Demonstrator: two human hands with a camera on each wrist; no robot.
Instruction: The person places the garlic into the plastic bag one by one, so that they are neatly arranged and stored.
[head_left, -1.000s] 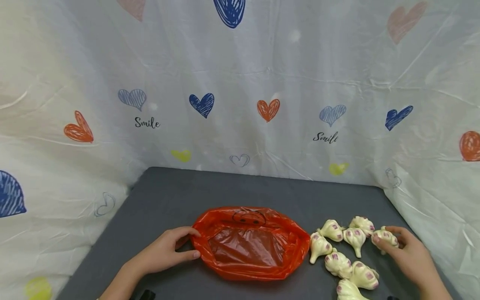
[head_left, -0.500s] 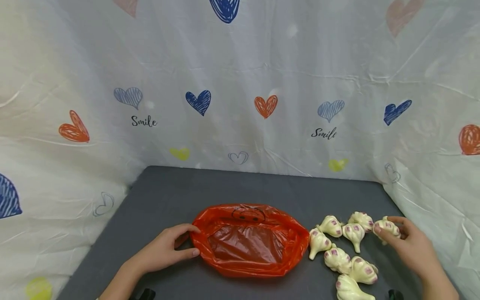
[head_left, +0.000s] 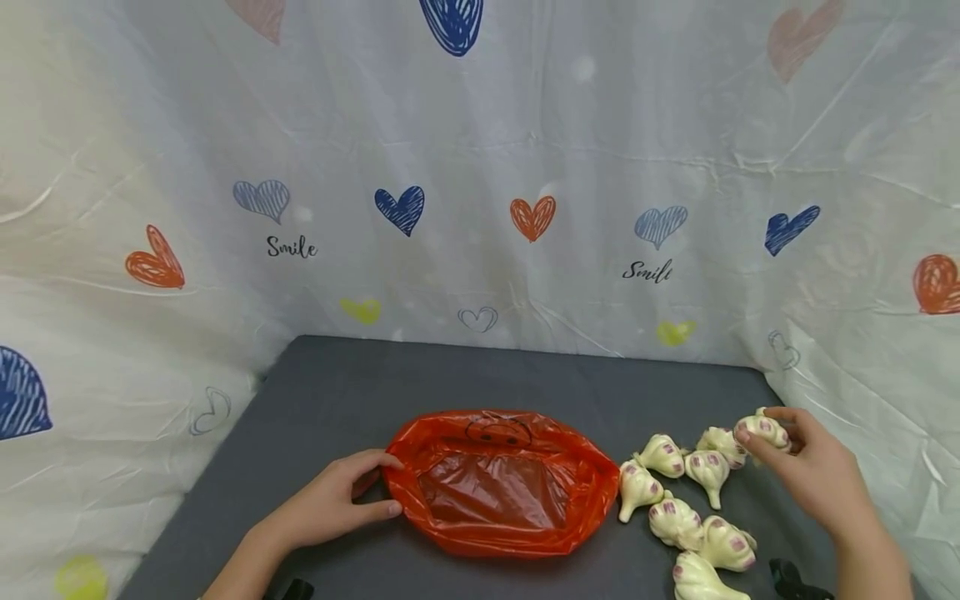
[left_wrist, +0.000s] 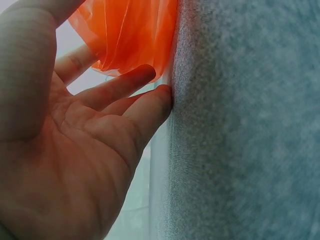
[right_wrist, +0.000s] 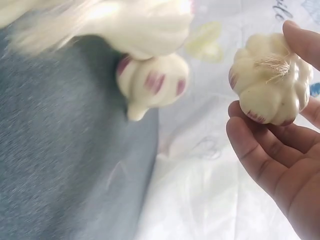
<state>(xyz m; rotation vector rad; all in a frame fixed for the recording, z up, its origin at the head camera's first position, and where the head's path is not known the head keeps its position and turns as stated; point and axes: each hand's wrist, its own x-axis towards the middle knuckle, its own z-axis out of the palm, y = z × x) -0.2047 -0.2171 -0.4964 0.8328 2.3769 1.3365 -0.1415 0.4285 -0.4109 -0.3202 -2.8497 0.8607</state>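
My right hand (head_left: 821, 475) holds a garlic bulb (head_left: 763, 429) between thumb and fingers, raised off the table. In the right wrist view the rooty end of this garlic bulb (right_wrist: 272, 80) faces the camera. My left hand (head_left: 330, 500) touches the left rim of a red plastic bag (head_left: 510, 546), thumb and forefinger spread apart. The bag lies with its mouth wide, and a drawn face shows on its far inner side. In the left wrist view the fingers (left_wrist: 120, 90) lie loosely against the orange-red bag (left_wrist: 135, 30), low by the tabletop.
Several more garlic bulbs (head_left: 675, 523) lie right of the bag, some touching each other. They rest on a dark grey table (head_left: 352, 383). A white curtain (head_left: 450, 267) with printed hearts hangs behind and beside it. A black object (head_left: 797, 581) shows under the right wrist.
My right hand has lifted the garlic bulb up and slightly left, away from the table. The left hand and the bag stay in place.
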